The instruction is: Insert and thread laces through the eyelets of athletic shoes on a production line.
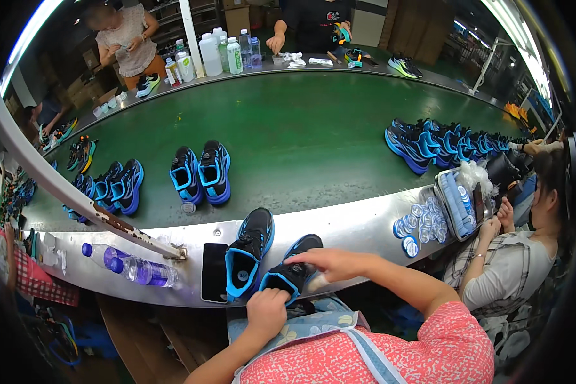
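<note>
the left hand [267,312] grips a shoe [296,271] by the heel at the bench [339,224] edge, the right hand [334,263] lies over it — grip unclear — and it looks unfinished, while its mate [256,235] already holds a disc [242,276].

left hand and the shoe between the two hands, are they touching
Touching. The head view shows the left hand with its fingers bent over the heel-end collar of the black-and-blue shoe, with no gap between.

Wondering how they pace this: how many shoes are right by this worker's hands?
2: one shoe on the ledge beside the phone; the other shoe has left hand at its heel, right hand over it.
</note>
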Motion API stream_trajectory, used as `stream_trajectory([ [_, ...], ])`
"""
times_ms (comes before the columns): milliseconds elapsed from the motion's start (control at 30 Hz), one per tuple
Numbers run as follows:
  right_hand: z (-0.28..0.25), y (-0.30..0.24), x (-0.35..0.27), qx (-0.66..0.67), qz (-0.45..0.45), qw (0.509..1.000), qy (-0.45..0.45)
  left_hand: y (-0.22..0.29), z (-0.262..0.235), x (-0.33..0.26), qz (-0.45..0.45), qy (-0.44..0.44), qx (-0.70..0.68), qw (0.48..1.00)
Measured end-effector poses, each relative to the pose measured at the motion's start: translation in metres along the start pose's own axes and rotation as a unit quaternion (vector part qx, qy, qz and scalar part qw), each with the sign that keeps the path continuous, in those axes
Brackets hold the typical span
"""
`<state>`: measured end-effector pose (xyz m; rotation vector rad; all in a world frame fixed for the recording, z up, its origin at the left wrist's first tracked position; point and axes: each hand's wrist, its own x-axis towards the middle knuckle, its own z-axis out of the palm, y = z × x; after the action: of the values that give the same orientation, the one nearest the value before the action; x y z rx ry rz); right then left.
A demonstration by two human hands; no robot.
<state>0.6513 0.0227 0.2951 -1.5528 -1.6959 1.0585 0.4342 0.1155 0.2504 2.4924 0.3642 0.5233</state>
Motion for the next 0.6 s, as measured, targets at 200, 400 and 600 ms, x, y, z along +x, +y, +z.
stream_trajectory([
  [200,0.021,0.011,0.025,-0.140,-0.050,0.989,-0.021,-0.010,0.001,0.005,-0.010,0.045,-0.093,0.995],
  [400,0.026,-0.008,0.027,-0.286,-0.027,0.956,-0.059,-0.009,0.000,0.008,-0.145,0.107,-0.166,0.970],
  [600,0.023,-0.022,0.031,-0.329,0.008,0.935,-0.129,-0.023,-0.044,0.024,-0.364,-0.252,-0.382,0.811],
])
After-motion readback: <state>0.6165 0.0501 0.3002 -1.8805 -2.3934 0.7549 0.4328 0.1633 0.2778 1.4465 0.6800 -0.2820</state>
